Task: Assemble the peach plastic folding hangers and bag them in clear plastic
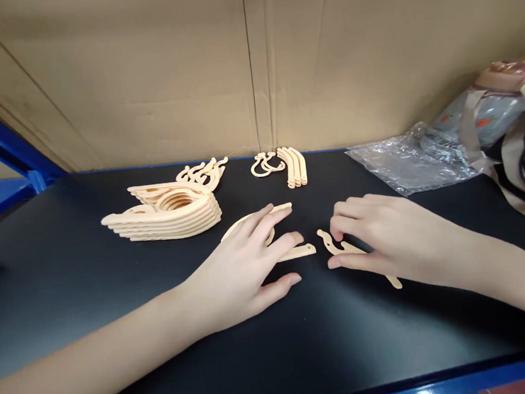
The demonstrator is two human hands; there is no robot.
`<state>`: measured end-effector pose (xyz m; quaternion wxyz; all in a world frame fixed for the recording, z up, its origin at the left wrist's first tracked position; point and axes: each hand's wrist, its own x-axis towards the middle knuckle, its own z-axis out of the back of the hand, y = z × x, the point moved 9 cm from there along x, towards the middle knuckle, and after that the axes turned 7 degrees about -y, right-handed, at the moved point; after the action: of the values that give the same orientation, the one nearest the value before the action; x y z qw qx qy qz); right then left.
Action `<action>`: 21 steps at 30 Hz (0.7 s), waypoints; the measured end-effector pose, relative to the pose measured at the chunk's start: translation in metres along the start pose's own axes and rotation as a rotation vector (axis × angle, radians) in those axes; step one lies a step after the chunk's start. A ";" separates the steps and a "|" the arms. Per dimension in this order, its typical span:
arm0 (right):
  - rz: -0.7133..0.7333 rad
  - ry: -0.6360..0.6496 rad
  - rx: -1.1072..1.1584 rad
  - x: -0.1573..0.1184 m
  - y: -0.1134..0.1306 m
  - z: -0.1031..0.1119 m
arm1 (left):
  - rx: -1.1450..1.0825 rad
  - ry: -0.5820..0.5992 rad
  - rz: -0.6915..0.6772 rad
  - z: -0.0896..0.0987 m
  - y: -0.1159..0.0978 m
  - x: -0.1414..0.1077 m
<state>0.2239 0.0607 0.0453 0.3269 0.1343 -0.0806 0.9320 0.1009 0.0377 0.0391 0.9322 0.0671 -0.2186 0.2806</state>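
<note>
My left hand lies palm down with its fingers spread over a beige folding-hanger piece, which it partly covers. The ends of that piece stick out beyond my fingers. To the right, my right hand is over a small beige hanger part with a hook-like end. Its thumb and curled fingers are apart, with a gap between them, and the part runs on under the palm to a straight end. Whether the right fingertips touch the part is hard to see.
A stack of folded beige hangers stands at the left, with several loose hooks behind it. At the back are more hooks and curved arms. A clear plastic bag and a strapped bottle occupy the right.
</note>
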 end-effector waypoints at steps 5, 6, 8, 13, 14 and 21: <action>-0.105 0.072 0.185 -0.002 -0.007 -0.012 | -0.145 0.085 0.145 -0.019 0.018 0.004; -0.128 0.075 0.205 -0.001 -0.008 -0.013 | -0.158 0.090 0.154 -0.020 0.020 0.004; -0.163 0.081 0.238 0.000 -0.010 -0.015 | -0.176 0.108 0.151 -0.022 0.022 0.003; -0.161 0.043 0.269 0.006 -0.008 -0.013 | -0.178 0.071 0.090 -0.018 0.021 -0.004; -0.150 0.032 0.293 0.007 -0.007 -0.012 | -0.177 0.058 0.066 -0.016 0.020 -0.004; -0.031 -0.017 0.348 0.011 0.003 -0.015 | -0.133 0.040 -0.005 -0.013 0.012 -0.001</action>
<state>0.2110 0.0688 0.0339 0.3126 0.1982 0.0813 0.9254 0.0979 0.0505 0.0273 0.9395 0.0002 -0.2180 0.2643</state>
